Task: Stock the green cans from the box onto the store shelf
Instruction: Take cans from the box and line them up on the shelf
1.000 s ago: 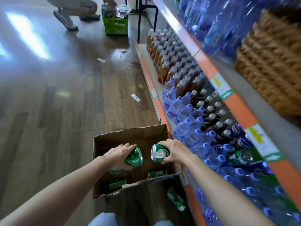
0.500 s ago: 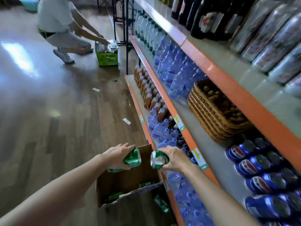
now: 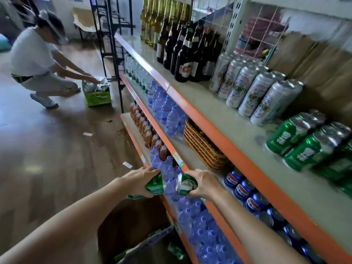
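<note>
At ten o'clock, a person (image 3: pixel 34 58) squats over a green crate (image 3: pixel 98 96) on the floor. Nearer, at seven o'clock, the left hand (image 3: pixel 141 181) is wrapped over the left can (image 3: pixel 155 185). Its fingers curl across the upper side, and the can lies sideways with its end turned towards three o'clock. A sliver of green shows under the palm; I cannot tell whether that is a second can. Down at six o'clock the box (image 3: pixel 133 221) sits open on the floor. A loose can (image 3: pixel 176 251) lies by its flap. At five o'clock the right hand (image 3: pixel 203 182) grips the right can (image 3: pixel 185 185). This one is also sideways, its silver lid facing the left can. The two are near each other but apart. Both hang in front of the water bottles (image 3: pixel 200 225) on the low tier. Over at three o'clock, stocked cans (image 3: pixel 304 147) stand upright on the top shelf (image 3: pixel 219 115). Just beside them, silver cans (image 3: pixel 255 94) stand at two o'clock.
</note>
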{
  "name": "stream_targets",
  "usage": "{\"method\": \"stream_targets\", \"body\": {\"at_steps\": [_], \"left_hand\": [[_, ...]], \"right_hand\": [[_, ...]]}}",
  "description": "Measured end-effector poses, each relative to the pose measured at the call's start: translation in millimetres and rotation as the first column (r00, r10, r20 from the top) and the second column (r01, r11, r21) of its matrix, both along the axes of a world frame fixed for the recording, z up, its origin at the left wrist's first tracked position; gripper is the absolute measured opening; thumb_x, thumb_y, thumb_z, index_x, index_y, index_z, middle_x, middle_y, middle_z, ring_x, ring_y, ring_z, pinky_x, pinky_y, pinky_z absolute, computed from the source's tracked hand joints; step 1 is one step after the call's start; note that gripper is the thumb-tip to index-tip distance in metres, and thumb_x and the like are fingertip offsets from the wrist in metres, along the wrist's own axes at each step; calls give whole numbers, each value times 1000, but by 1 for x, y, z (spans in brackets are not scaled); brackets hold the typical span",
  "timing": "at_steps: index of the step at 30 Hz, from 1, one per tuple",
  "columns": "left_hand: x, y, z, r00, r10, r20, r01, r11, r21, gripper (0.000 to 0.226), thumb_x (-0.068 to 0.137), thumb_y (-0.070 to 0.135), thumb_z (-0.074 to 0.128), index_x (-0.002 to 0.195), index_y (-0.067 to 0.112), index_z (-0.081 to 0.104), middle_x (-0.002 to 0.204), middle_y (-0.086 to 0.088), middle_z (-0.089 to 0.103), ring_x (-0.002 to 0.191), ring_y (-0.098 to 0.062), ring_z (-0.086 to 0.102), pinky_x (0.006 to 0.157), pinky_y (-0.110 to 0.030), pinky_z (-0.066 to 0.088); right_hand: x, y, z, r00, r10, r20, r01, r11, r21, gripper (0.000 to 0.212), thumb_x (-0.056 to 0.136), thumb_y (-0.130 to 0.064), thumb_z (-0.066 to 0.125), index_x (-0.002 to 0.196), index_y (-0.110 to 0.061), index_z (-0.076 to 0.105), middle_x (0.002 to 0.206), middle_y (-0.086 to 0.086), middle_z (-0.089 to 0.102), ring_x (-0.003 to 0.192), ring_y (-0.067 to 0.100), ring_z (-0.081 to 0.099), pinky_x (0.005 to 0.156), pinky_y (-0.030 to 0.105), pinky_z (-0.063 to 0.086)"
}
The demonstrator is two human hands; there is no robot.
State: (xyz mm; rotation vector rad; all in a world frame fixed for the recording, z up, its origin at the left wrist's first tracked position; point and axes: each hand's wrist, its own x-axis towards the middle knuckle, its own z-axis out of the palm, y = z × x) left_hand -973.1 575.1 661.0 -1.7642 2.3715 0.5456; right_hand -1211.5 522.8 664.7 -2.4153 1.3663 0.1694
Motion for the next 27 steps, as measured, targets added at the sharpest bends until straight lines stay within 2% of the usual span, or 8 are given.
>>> {"method": "stream_targets", "body": {"at_steps": [4, 8, 13, 19, 21, 27], "left_hand": [[-14, -19, 14, 996, -86, -1, 86, 996, -19, 84, 78, 41, 67, 146, 21, 21, 132, -3, 44, 118, -24, 45, 95, -36, 41], [-29, -41, 24, 982, -184, 29, 185, 982, -24, 87, 78, 42, 67, 147, 24, 17, 130, -2, 44, 117, -21, 45, 94, -34, 41], [-45, -69, 41, 939, -343, 19, 343, 938, -41, 87, 79, 39, 66, 148, 22, 16, 138, 0, 40, 122, -20, 44, 99, -35, 39], [-71, -90, 64, 841, -541, -16, 539, 840, -51, 87, 78, 38, 68, 147, 21, 17, 136, -4, 39, 122, -23, 41, 99, -38, 39], [-81, -95, 71, 808, -588, -29, 586, 808, -60, 87, 78, 37, 69, 147, 21, 18, 137, -3, 38, 121, -22, 41, 98, -35, 38], [-122, -100, 99, 671, -740, 46, 740, 665, -99, 90, 81, 39, 67, 149, 22, 11, 148, -5, 29, 131, -22, 33, 106, -34, 31]], "right_hand": [[-19, 4, 16, 997, -82, 11, 82, 997, -4, 71, 66, -48, 75, 130, -33, 50, 119, 3, 59, 111, 25, 54, 89, 33, 44], [-34, 10, 28, 984, -180, 12, 180, 983, -16, 71, 67, -44, 77, 132, -32, 50, 122, 2, 57, 113, 24, 52, 87, 31, 42], [-44, 22, 42, 946, -324, 20, 325, 946, -18, 75, 66, -44, 78, 134, -33, 47, 123, 0, 55, 115, 22, 52, 89, 33, 44], [-57, 50, 69, 869, -494, 25, 494, 867, -65, 78, 66, -38, 77, 137, -29, 46, 130, -1, 54, 118, 19, 50, 90, 27, 41], [-63, 63, 79, 840, -542, -9, 539, 838, -85, 79, 68, -40, 76, 139, -30, 43, 130, -1, 54, 118, 21, 50, 91, 28, 40], [-84, 104, 110, 714, -698, -49, 684, 712, -159, 79, 69, -42, 76, 139, -27, 42, 127, 2, 54, 115, 23, 52, 91, 30, 42]]}}
